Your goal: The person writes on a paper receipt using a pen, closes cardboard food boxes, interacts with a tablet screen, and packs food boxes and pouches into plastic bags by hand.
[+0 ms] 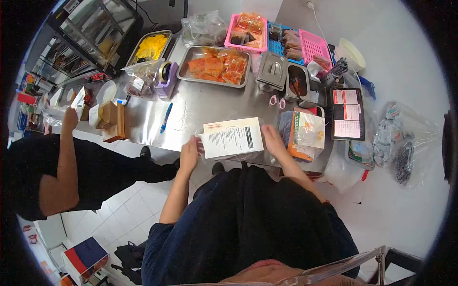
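Observation:
A white sheet with dense printed text (231, 141) lies over a cream paper piece (231, 125) at the front edge of the steel table, right before me. Clear plastic shows beneath them. My left hand (189, 153) is at the left edge of the papers, its fingertips curled against that side. At the opposite edge, my right hand (273, 139) has its fingers pressed along the side, their undersides hidden. To the right of it sits a pile of paper packets (310, 131) in green, white and orange. A blue pen (166, 117) lies off to the left.
Behind stand a steel tray of orange-red food packets (217, 66), lidded steel containers (272, 71), and pink and blue baskets (245, 32). A tablet (347, 113) is at right, a purple tape dispenser (166, 82) at left. Another person (71, 167) works close on the left.

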`<state>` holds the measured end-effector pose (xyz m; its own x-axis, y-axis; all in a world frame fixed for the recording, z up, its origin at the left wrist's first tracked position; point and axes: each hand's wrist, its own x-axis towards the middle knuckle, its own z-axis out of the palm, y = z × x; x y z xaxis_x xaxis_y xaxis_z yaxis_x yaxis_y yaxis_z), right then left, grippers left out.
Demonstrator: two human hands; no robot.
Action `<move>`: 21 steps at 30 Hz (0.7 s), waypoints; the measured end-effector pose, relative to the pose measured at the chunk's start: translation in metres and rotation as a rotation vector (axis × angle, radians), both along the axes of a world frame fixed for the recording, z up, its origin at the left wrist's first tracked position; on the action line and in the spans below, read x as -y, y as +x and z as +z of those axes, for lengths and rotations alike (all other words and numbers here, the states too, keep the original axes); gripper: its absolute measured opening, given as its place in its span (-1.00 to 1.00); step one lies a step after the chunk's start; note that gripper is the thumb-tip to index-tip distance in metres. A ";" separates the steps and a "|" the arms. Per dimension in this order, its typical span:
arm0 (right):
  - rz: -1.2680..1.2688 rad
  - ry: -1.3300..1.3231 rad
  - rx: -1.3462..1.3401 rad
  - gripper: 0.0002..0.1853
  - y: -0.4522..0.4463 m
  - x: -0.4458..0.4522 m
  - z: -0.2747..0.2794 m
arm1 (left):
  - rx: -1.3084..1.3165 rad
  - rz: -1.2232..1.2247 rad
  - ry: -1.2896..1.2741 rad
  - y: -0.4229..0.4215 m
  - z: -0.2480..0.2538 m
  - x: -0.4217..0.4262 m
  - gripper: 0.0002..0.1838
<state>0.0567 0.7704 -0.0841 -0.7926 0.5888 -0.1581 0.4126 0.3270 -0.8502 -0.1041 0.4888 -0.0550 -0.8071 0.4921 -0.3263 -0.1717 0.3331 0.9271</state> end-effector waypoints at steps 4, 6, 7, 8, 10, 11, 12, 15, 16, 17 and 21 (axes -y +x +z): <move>-0.245 0.410 0.014 -0.68 -0.050 -0.016 0.003 | -0.981 0.038 -0.332 -0.041 -0.066 -0.011 -0.65; -0.099 0.225 0.257 -0.72 -0.072 -0.042 -0.041 | -0.649 -0.082 -0.309 -0.065 -0.125 -0.018 -0.72; -0.025 0.132 0.374 -0.73 -0.077 -0.045 -0.045 | -0.484 -0.139 -0.295 -0.070 -0.120 -0.024 -0.76; -0.046 0.087 0.274 -0.75 -0.078 -0.046 -0.050 | -0.372 -0.070 -0.182 -0.073 -0.115 -0.029 -0.76; -0.079 0.000 0.080 -0.77 -0.078 -0.041 -0.041 | -0.138 0.071 0.046 -0.058 -0.051 -0.049 -0.77; -0.089 -0.046 -0.060 -0.73 -0.076 -0.038 -0.036 | -0.229 0.114 0.083 -0.059 -0.051 -0.050 -0.78; -0.098 -0.094 -0.195 -0.68 -0.072 -0.033 -0.032 | -0.228 0.100 0.096 -0.057 -0.048 -0.047 -0.76; -0.208 -0.027 -0.292 -0.54 -0.042 -0.010 -0.044 | -0.142 0.072 0.089 -0.036 -0.043 -0.027 -0.69; -0.261 0.034 -0.276 -0.49 -0.029 -0.003 -0.049 | -0.064 0.070 0.060 -0.025 -0.049 -0.017 -0.64; -0.208 -0.003 -0.185 -0.43 -0.014 0.006 -0.050 | 0.015 0.066 0.030 -0.014 -0.053 -0.006 -0.59; 0.019 -0.033 0.034 -0.13 0.043 0.032 -0.049 | 0.058 -0.207 0.184 0.030 -0.041 0.019 -0.33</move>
